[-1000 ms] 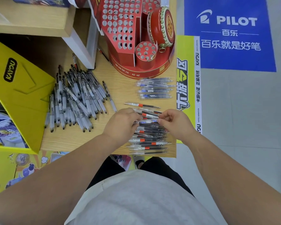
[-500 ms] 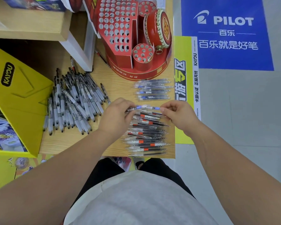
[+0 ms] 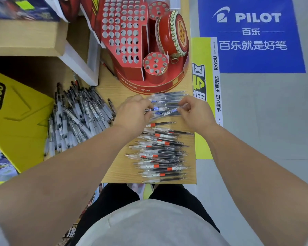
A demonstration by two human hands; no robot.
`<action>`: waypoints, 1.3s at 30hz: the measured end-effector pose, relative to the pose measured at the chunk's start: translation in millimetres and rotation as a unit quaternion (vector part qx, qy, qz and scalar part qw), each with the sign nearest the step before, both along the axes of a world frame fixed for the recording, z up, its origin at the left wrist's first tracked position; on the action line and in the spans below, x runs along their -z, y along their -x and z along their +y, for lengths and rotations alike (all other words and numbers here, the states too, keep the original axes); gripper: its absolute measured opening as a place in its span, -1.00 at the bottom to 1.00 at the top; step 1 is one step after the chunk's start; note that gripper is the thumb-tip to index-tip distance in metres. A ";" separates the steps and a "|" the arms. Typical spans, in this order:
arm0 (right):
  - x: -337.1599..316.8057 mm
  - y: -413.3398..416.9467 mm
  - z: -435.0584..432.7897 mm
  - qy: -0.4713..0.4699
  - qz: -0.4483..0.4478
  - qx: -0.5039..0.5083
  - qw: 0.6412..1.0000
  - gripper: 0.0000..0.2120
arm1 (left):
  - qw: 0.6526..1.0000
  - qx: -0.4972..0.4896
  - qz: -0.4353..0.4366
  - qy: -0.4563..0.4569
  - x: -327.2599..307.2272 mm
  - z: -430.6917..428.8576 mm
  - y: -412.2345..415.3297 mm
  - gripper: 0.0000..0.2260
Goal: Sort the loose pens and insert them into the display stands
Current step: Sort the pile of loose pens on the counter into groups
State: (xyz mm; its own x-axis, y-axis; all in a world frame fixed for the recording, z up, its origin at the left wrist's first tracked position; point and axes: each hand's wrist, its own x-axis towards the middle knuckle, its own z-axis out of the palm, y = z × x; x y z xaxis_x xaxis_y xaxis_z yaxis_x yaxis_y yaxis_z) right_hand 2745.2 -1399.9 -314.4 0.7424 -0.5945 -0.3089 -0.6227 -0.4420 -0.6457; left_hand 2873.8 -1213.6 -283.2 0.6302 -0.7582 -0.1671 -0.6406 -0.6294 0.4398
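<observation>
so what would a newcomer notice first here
The red display stand full of round holes at the far end of the table grabs the eye first, with the blue PILOT sign on the floor to its right. Then the big heap of white-grip pens on the left and the red-marked pens stacked near the front edge. The left hand and right hand pinch blue-marked pens just before the stand.

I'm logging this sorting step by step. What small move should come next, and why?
Probably lay the blue pen down on the blue pile and let go: the left hand and right hand pinch its ends over that pile, away from the red pile nearer the body.
</observation>
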 end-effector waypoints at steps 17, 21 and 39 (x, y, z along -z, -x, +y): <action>3.7 6.4 10.1 0.077 -0.004 0.034 0.996 -0.83 | 0.993 0.100 -0.058 -0.038 13.9 -37.5 -9.1 -0.65; 1.6 10.6 11.7 0.059 0.011 0.049 0.997 -0.72 | 0.993 0.091 -0.057 -0.054 18.9 -25.9 -4.1 -0.63; -7.7 -0.3 19.4 0.070 0.046 0.026 0.996 -0.79 | 0.994 0.056 -0.055 -0.073 15.3 -24.9 -15.2 -0.75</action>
State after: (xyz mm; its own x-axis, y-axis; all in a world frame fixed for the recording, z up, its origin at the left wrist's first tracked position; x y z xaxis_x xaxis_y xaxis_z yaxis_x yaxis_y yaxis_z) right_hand 2745.5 -1380.5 -306.7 0.6814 -0.6742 -0.2849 -0.7010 -0.4892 -0.5190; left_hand 2889.0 -1238.5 -298.5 0.5632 -0.7977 -0.2155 -0.7495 -0.6029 0.2733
